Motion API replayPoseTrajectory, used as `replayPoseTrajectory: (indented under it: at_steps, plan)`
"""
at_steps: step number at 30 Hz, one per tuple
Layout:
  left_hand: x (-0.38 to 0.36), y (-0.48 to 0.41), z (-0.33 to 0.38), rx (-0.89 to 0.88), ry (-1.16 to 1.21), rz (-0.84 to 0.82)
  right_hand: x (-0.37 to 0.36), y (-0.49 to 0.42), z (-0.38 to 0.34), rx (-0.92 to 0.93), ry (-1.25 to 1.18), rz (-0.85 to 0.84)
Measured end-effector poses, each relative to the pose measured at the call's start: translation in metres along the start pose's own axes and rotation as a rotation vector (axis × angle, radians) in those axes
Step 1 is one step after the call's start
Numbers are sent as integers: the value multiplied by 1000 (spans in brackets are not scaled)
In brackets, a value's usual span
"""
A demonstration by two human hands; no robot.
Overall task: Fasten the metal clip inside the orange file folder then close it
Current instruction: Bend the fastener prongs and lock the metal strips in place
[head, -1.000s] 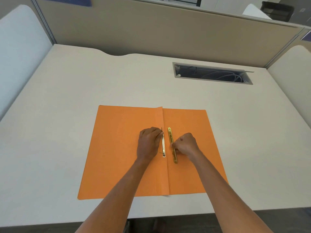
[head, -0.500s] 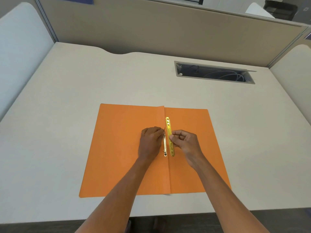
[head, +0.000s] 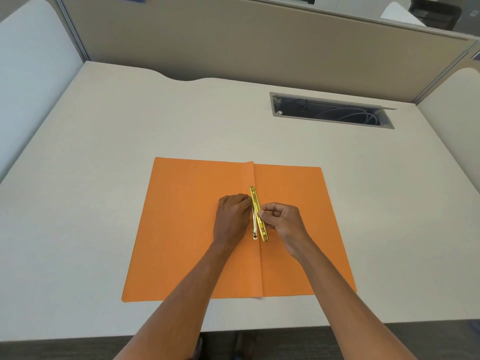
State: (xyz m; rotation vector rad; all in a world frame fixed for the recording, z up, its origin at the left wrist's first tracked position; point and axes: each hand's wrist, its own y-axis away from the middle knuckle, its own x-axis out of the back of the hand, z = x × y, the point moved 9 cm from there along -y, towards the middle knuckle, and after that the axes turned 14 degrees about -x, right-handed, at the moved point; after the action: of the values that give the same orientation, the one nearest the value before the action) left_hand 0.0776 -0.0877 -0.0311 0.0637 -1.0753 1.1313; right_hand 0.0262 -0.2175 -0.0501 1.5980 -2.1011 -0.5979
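An orange file folder [head: 187,229] lies open and flat on the desk, its spine fold running toward me. Along the fold sits a pale metal fastener base [head: 254,226] with short prongs sticking up. My left hand [head: 232,219] rests on the left leaf, its fingertips at the upper prong. My right hand [head: 281,220] pinches a gold metal clip bar [head: 258,211] between thumb and forefinger. The bar slants slightly over the base, its far end past my left fingertips and its near end beside the lower prong.
The cream desk [head: 104,152] is bounded by beige partition walls [head: 233,42]. A rectangular cable slot [head: 330,111] with grey cables opens at the back right. The desk's front edge runs just below the folder.
My right hand lifted the gold bar from the right leaf, carried it left and farther away, and now holds it angled over the fastener base. My left hand stayed at the prongs.
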Motion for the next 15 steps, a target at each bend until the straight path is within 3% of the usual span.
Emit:
replayPoseTrajectory:
  at_steps: [7, 15]
  plan:
    - [3, 0, 2, 9, 15, -20, -4, -7, 11, -97, 12, 1]
    - [33, 35, -1, -117, -53, -36, -5, -12, 16, -137, 0, -6]
